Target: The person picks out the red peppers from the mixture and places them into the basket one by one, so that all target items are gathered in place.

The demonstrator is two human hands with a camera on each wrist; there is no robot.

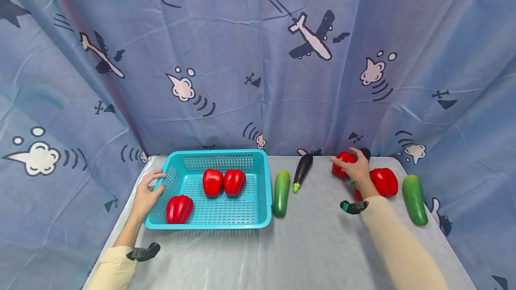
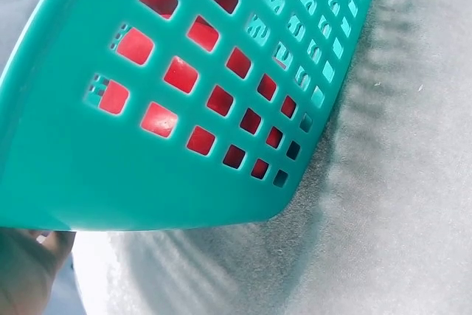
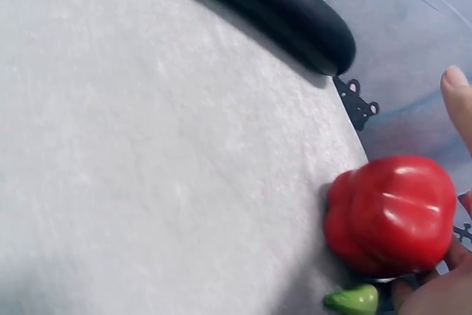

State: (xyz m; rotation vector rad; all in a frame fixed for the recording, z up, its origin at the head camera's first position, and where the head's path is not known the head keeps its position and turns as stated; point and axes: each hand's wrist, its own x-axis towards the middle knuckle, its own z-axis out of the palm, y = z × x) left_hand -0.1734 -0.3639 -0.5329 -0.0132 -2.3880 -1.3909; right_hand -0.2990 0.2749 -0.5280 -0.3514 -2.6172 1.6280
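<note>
At the back right of the table, my right hand (image 1: 356, 169) reaches over a red bell pepper (image 1: 341, 164). In the right wrist view the thumb (image 3: 459, 101) stands apart from the pepper (image 3: 394, 215), while the other fingers are right at its lower side. A green stem end (image 3: 354, 300) shows just beside it. My left hand (image 1: 147, 194) is at the left rim of the turquoise basket (image 1: 269, 191), fingers and thumb spread against the edge. Inside lie three red bell peppers: one front left (image 1: 179, 209), two side by side (image 1: 212, 182) farther back.
Right of the basket lie a cucumber (image 1: 281, 194) and an eggplant (image 1: 302, 171). Beyond my right wrist are a larger red bell pepper (image 1: 384, 181), a partly hidden dark eggplant end (image 1: 366, 152) and another cucumber (image 1: 415, 200). A patterned blue curtain (image 1: 242, 57) borders the table.
</note>
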